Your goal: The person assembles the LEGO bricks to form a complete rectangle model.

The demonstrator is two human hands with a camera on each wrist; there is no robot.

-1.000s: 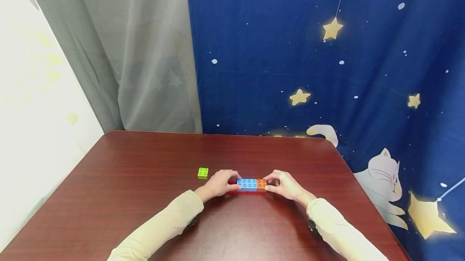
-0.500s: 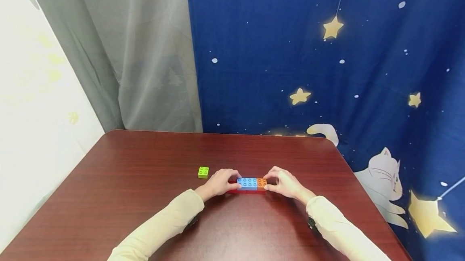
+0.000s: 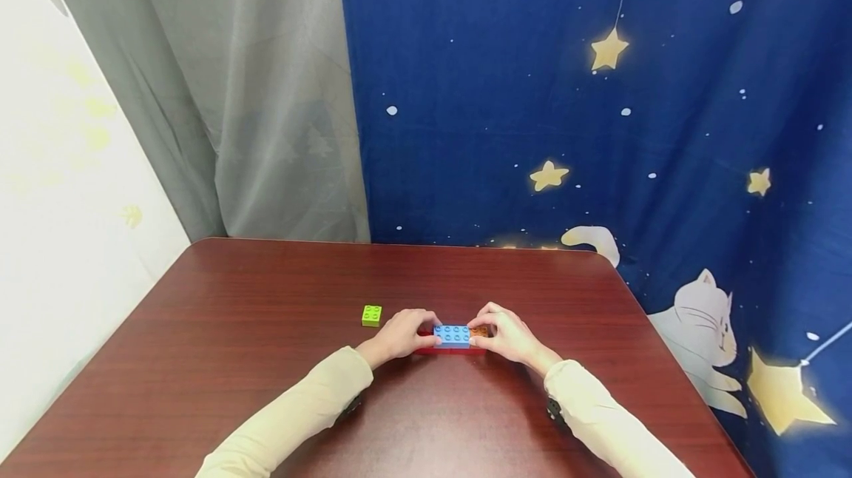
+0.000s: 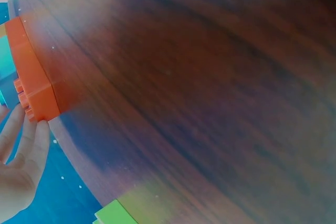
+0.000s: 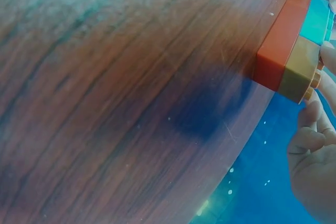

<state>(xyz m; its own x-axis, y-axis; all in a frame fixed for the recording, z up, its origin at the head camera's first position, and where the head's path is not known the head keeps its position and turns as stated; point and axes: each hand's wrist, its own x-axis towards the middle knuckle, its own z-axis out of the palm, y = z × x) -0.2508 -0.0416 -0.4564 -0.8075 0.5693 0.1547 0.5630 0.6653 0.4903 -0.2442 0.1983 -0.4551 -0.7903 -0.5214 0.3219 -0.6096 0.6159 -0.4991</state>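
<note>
A blue toy brick (image 3: 452, 334) and a smaller orange brick (image 3: 481, 331) sit end to end on a long red brick base (image 3: 459, 351) on the table. My left hand (image 3: 402, 334) holds the blue brick's left end, thumb in front and fingers behind. In the left wrist view, its fingers stretch across the end of the red base (image 4: 34, 72). With thumb and fingertips, my right hand (image 3: 509, 335) pinches the blue brick's right end, where it meets the orange one. That hand partly covers the orange brick in the head view; the right wrist view shows the orange brick's bare end (image 5: 296, 74).
A lime-green square brick (image 3: 371, 316) lies on the brown table (image 3: 279, 359), a little left of and behind my left hand. Beyond the table's far edge hang a grey curtain (image 3: 286, 93) and a blue star-printed curtain (image 3: 479, 130).
My right hand has shifted left, from the orange brick's right end to the joint between the blue and orange bricks. My left hand and the bricks stay in place.
</note>
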